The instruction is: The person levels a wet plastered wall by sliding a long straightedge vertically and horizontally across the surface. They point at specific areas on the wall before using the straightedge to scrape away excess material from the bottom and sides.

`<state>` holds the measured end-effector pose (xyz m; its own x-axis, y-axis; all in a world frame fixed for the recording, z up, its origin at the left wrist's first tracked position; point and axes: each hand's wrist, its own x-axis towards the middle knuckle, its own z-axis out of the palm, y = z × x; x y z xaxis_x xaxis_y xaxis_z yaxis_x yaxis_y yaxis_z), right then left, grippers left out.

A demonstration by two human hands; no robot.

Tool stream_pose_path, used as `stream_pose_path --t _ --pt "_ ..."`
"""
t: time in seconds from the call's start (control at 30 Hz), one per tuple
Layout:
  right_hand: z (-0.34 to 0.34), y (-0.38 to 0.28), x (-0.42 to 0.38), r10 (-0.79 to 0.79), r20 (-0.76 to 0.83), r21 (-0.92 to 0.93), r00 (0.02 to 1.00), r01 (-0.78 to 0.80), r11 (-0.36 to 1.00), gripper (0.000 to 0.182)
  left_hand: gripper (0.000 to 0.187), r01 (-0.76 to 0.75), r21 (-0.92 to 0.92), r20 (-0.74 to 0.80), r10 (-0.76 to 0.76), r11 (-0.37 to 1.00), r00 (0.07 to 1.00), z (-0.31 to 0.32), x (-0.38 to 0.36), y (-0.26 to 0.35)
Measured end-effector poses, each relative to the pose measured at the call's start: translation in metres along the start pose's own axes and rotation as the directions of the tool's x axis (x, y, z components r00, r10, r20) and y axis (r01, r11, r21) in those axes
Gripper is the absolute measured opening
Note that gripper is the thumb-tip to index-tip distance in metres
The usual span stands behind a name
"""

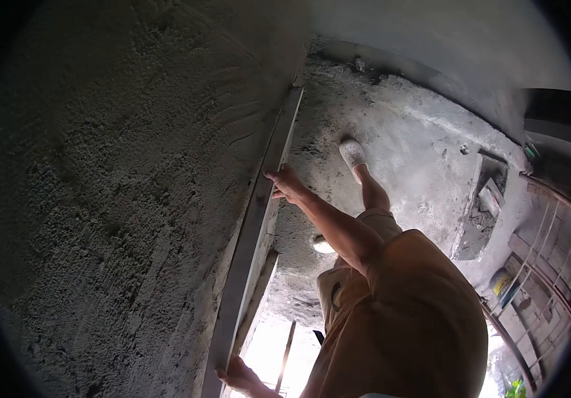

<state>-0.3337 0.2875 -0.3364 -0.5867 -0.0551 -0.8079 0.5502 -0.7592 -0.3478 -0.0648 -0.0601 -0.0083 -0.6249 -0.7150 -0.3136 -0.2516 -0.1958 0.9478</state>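
A long grey metal straightedge (252,229) runs diagonally along the rough, grey-plastered wall (120,199), lying against or very close to its edge. Around the bar's upper half, my right hand (287,184) is closed, the forearm stretched out from an orange-brown sleeve. Down near the bottom of the view my left hand (242,378) grips the lower end, its thumb or a finger over the edge. Part of that hand and its arm runs out of the picture. The wall surface has coarse, uneven mortar with some curved streaks.
On the grey floor (418,159) lies a mortar board (471,229) with a trowel (491,197) on it. A bucket (501,284) stands by metal rods (541,272) at the right. My light clog (352,152) is on the floor. Bright light enters below.
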Motion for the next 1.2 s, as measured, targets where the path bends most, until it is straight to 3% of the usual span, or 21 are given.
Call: stream_pose_path --t 0.03,0.07,0.17,0.23,0.27,0.3,0.4,0.43,0.47,0.5,0.53,0.57,0.6,0.67,0.7,0.77,0.83,1.03,1.1,1.13,1.2 --pt "0.002 0.0 0.008 -0.034 -0.033 -0.043 0.999 0.033 0.999 0.057 0.05 0.036 -0.036 -0.142 -0.041 0.999 0.989 0.009 0.002 -0.009" --pt "0.003 0.004 0.01 -0.058 -0.07 -0.083 0.996 0.052 0.995 0.056 0.05 0.041 -0.038 -0.151 -0.046 0.998 0.988 0.002 0.01 -0.014" --pt "0.013 0.01 0.016 -0.096 -0.113 -0.154 0.989 0.078 0.985 0.055 0.05 0.048 -0.074 -0.08 -0.054 0.996 0.995 -0.015 0.033 -0.025" --pt "0.018 0.006 0.006 -0.156 -0.081 -0.166 0.985 0.141 0.976 0.056 0.048 -0.038 -0.029 -0.076 0.036 0.999 0.996 0.002 0.024 -0.014" --pt "0.022 0.002 -0.003 -0.196 -0.035 -0.167 0.98 0.188 0.968 0.056 0.045 -0.121 -0.027 0.036 0.122 0.992 0.992 0.011 0.014 -0.004" --pt "0.028 -0.004 -0.018 -0.193 -0.041 -0.179 0.98 0.183 0.967 0.056 0.047 -0.002 0.058 -0.088 0.007 0.998 0.996 -0.011 0.016 0.011" --pt "0.046 -0.044 -0.051 -0.331 -0.064 -0.219 0.941 0.311 0.925 0.058 0.051 -0.005 0.045 -0.187 0.013 0.999 0.982 -0.068 0.043 0.009" --pt "0.046 -0.056 -0.062 -0.329 -0.068 -0.217 0.942 0.308 0.926 0.058 0.053 -0.114 0.386 0.045 0.105 0.915 0.993 -0.102 0.059 0.009" --pt "0.047 -0.074 -0.073 -0.325 0.018 -0.169 0.945 0.324 0.931 0.058 0.055 -0.28 0.645 0.286 0.115 0.711 0.951 -0.117 0.063 0.011" --pt "0.049 -0.09 -0.086 -0.317 0.106 -0.114 0.943 0.328 0.938 0.059 0.055 -0.281 0.656 0.279 0.121 0.701 0.953 -0.113 0.055 0.02" --pt "0.045 -0.108 -0.101 -0.254 0.204 -0.085 0.945 0.276 0.957 0.057 0.053 0.101 -0.149 0.306 -0.051 0.984 0.951 -0.108 0.048 0.026" --pt "0.04 -0.112 -0.102 -0.255 0.204 -0.077 0.945 0.275 0.958 0.057 0.051 0.466 -0.791 0.457 -0.124 0.397 0.881 -0.091 0.042 0.027" --pt "0.033 -0.112 -0.101 -0.247 0.186 -0.041 0.951 0.259 0.965 0.055 0.051 0.469 -0.788 0.459 -0.127 0.399 0.879 -0.07 0.036 0.024" --pt "0.009 -0.107 -0.093 -0.217 0.164 -0.012 0.962 0.222 0.975 0.053 0.045 0.212 -0.451 0.297 -0.078 0.867 0.952 -0.031 0.015 0.015" --pt "-0.008 -0.104 -0.081 -0.114 0.148 -0.044 0.982 0.122 0.992 0.051 0.042 0.063 -0.199 0.23 -0.016 0.978 0.973 -0.012 0.006 0.007" --pt "-0.027 -0.102 -0.064 -0.001 0.131 -0.081 0.991 0.011 0.997 0.048 0.039 0.036 -0.188 0.224 0.007 0.982 0.974 0.018 -0.011 -0.005" --pt "-0.041 -0.104 -0.054 0.082 0.022 -0.185 0.996 -0.076 0.98 0.045 0.039 0.087 -0.198 -0.006 -0.09 0.976 0.996 0.048 -0.029 -0.014" --pt "-0.064 -0.107 -0.026 0.266 0.001 -0.171 0.964 -0.262 0.95 0.035 0.047 0.225 -0.155 0.029 -0.223 0.962 0.974 0.09 -0.072 -0.004" --pt "-0.068 -0.105 -0.019 0.301 -0.044 -0.139 0.953 -0.304 0.942 0.031 0.046 0.082 0.278 -0.074 -0.064 0.957 0.995 0.112 -0.083 -0.003" --pt "-0.068 -0.107 -0.017 0.283 -0.094 -0.14 0.954 -0.294 0.945 0.03 0.042 0.213 -0.159 -0.043 -0.222 0.964 0.974 0.108 -0.07 -0.006" --pt "-0.071 -0.107 -0.008 0.258 -0.051 -0.095 0.965 -0.262 0.96 0.03 0.042 0.206 -0.166 0.095 -0.192 0.964 0.977 0.09 -0.05 -0.02"
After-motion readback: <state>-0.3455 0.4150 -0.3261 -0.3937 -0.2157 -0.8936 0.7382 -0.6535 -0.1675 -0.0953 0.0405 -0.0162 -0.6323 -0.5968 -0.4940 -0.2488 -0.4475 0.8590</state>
